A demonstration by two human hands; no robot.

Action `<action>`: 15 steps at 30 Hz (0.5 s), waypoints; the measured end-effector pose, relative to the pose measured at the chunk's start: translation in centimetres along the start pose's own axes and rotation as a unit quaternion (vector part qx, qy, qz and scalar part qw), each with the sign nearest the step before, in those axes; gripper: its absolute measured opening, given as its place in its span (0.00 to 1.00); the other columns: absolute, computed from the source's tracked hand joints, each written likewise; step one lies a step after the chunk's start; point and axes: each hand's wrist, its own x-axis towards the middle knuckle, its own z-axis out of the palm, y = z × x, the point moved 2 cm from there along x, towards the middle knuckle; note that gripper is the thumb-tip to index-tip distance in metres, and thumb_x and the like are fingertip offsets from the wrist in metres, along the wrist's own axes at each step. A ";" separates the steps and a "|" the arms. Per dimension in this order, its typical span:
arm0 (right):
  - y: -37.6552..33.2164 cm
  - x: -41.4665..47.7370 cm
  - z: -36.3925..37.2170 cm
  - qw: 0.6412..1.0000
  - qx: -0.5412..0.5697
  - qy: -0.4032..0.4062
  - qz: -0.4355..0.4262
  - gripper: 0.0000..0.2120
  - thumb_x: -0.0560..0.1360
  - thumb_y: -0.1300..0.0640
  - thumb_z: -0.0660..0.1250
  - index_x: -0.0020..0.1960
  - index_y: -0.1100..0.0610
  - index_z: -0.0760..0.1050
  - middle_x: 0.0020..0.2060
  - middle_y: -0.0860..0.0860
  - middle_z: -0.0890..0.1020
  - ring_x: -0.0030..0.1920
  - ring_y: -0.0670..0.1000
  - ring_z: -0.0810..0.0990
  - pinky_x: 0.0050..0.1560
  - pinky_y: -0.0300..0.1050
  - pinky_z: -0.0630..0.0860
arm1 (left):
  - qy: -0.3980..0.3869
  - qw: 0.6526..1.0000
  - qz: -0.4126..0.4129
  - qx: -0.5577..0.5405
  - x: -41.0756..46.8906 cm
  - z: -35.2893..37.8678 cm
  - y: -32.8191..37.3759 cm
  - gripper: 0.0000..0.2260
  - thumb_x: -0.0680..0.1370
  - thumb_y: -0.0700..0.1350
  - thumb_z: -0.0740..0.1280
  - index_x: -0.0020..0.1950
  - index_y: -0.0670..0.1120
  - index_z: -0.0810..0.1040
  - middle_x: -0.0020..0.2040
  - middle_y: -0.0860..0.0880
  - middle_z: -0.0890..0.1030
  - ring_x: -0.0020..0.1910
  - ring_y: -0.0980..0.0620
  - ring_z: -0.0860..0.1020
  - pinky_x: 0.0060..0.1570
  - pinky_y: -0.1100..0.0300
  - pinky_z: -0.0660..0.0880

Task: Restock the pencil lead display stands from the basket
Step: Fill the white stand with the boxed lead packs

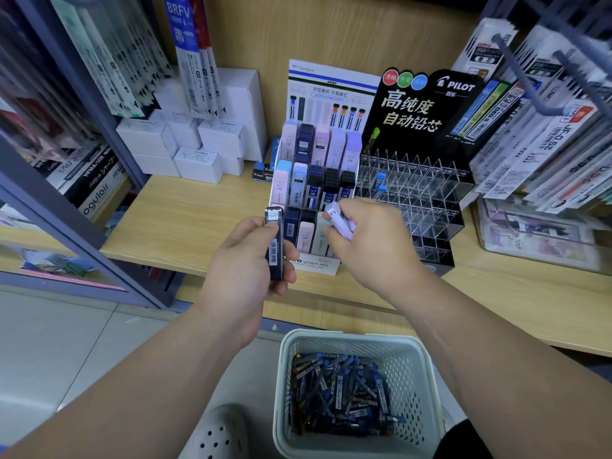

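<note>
Black case (274, 244) in left hand (243, 265), lilac case (341, 220) in right hand (372, 241)

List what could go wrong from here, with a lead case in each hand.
The right hand holds its lilac case over the white stand and its packed front row; pushing in could tip neighbours.
The left hand holds a dark case near the shelf edge; a slip could miss the basket.

Stationery shop; branded lead displays (414, 111)
</note>
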 end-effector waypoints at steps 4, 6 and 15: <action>-0.3 -0.2 0.4 1.000 0.003 0.008 -0.009 0.26 0.73 0.63 0.71 0.31 0.45 0.57 0.29 0.41 0.64 0.30 0.41 0.67 0.32 0.33 0.61 | -0.001 1.000 -0.002 0.001 0.0 0.0 -0.1 0.07 0.84 0.44 0.59 0.47 0.46 0.74 0.34 0.45 0.79 0.27 0.47 0.71 0.29 0.57 0.63; -0.3 -0.2 0.7 1.000 -0.004 -0.006 -0.016 0.27 0.72 0.64 0.70 0.31 0.44 0.56 0.32 0.43 0.65 0.32 0.48 0.69 0.33 0.43 0.64 | -0.002 1.000 -0.005 0.005 -0.1 -0.1 -0.1 0.08 0.84 0.44 0.60 0.46 0.46 0.74 0.34 0.45 0.79 0.28 0.48 0.72 0.30 0.57 0.64; -0.5 0.4 -2.3 0.940 0.277 -0.022 0.200 0.04 0.76 0.57 0.73 0.43 0.56 0.83 0.29 0.42 0.79 0.28 0.41 0.74 0.30 0.34 0.71 | -0.020 0.995 0.044 0.087 0.2 1.2 0.4 0.05 0.80 0.44 0.67 0.44 0.48 0.79 0.36 0.48 0.80 0.27 0.53 0.67 0.31 0.60 0.64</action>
